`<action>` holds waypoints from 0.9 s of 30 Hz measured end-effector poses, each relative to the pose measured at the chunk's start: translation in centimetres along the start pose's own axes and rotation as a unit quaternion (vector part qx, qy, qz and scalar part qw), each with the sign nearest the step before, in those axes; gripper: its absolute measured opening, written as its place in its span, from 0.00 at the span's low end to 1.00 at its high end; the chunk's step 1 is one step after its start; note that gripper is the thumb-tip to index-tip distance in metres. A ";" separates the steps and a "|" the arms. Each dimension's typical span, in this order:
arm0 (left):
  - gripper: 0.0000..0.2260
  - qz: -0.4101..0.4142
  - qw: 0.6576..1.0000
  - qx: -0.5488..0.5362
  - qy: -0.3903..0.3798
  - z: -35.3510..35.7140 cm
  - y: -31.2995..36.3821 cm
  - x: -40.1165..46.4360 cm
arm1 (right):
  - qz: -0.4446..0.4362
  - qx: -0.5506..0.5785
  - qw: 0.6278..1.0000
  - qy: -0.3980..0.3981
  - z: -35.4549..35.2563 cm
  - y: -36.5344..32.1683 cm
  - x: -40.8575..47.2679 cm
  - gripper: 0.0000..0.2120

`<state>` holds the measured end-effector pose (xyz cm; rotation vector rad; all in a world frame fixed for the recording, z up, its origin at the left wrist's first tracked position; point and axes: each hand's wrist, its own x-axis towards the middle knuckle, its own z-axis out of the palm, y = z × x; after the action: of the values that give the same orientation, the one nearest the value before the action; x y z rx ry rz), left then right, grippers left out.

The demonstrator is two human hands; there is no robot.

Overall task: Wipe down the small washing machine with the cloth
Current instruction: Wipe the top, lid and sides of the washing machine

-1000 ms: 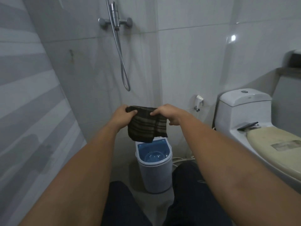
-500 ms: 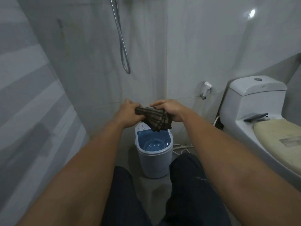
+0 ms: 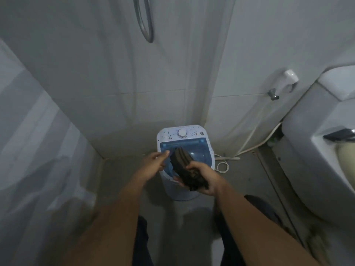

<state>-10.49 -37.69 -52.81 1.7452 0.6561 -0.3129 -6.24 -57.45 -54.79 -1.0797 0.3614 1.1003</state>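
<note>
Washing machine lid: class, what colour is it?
Translucent blue, set in the white washing machine; lid shows in the head view.

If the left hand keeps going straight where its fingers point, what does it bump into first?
Probably the folded dark cloth held in the right hand. The left hand points its fingers rightward across the washing machine's blue lid. Depth is unclear, so it might pass just above the cloth.

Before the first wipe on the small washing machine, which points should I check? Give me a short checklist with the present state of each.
1. Cloth folded and held in the right hand: ok.
2. Left hand free, not gripping the cloth: ok.
3. Cloth above the washing machine: ok.
4. Blue lid closed: ok.
5. Cloth damp: cannot tell.
6. White cord on the floor clear of the hands: ok.
</note>
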 end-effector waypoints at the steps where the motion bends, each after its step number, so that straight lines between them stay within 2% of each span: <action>1: 0.13 -0.011 1.000 -0.016 0.022 0.1 -1.4 1.8 | 0.008 0.043 0.999 0.012 -0.3 0.0 1.9 0.17; 3: 0.14 -0.042 0.998 -0.028 0.046 0.2 -4.1 5.1 | 0.013 0.062 0.997 0.052 -0.8 -1.3 5.6 0.17; 4: 0.15 -0.055 0.997 -0.015 0.059 0.1 -5.5 6.7 | 0.009 0.025 0.996 0.079 -1.1 -2.4 7.4 0.18; 6: 0.15 -0.059 0.995 0.018 0.082 -0.3 -7.4 9.5 | -0.037 -0.114 0.981 0.151 -0.9 -5.6 10.4 0.16; 7: 0.15 -0.049 0.994 0.031 0.088 -0.3 -8.1 10.8 | -0.078 -0.187 0.961 0.186 -0.4 -7.4 11.8 0.15; 8: 0.13 -0.040 0.994 0.040 0.096 -0.3 -8.9 12.1 | -0.131 -0.260 0.933 0.212 0.3 -9.3 13.2 0.14; 11: 0.12 -0.037 0.987 0.016 0.155 0.0 -11.1 15.2 | -0.268 -0.477 0.803 0.236 1.8 -14.2 18.6 0.17; 13: 0.12 -0.051 0.984 -0.013 0.171 0.2 -12.6 16.9 | -0.267 -0.604 0.712 0.238 2.2 -15.5 22.4 0.25; 14: 0.12 -0.061 0.984 -0.023 0.165 0.4 -13.4 17.6 | -0.248 -0.674 0.652 0.245 2.3 -15.4 24.1 0.28; 16: 0.13 -0.072 0.987 -0.037 0.139 0.6 -14.1 18.1 | -0.228 -0.789 0.518 0.241 2.9 -13.7 25.9 0.27; 17: 0.14 -0.068 0.989 -0.051 0.123 0.8 -14.4 18.2 | -0.233 -0.822 0.465 0.233 3.0 -12.4 26.5 0.27; 18: 0.14 -0.068 0.990 -0.063 0.107 0.9 -14.8 18.4 | -0.241 -0.841 0.427 0.230 2.9 -11.3 26.9 0.29; 20: 0.12 -0.059 0.990 -0.090 0.089 1.2 -15.0 18.5 | -0.275 -0.844 0.397 0.234 2.2 -9.7 27.1 0.30; 22: 0.11 -0.040 0.989 -0.107 0.094 1.6 -15.0 18.6 | -0.328 -0.841 0.369 0.222 1.1 -8.7 26.7 0.26; 25: 0.09 -0.031 0.983 -0.141 0.114 1.8 -14.9 18.9 | -0.375 -0.858 0.303 0.176 -0.1 -7.2 25.4 0.24; 27: 0.08 -0.032 0.981 -0.149 0.119 1.7 -15.0 18.9 | -0.374 -0.864 0.296 0.162 -0.2 -7.3 25.2 0.23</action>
<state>-3.65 -32.01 -75.34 1.4873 0.8867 -0.0448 11.57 -44.37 -68.98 -2.8986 -1.4516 -0.1760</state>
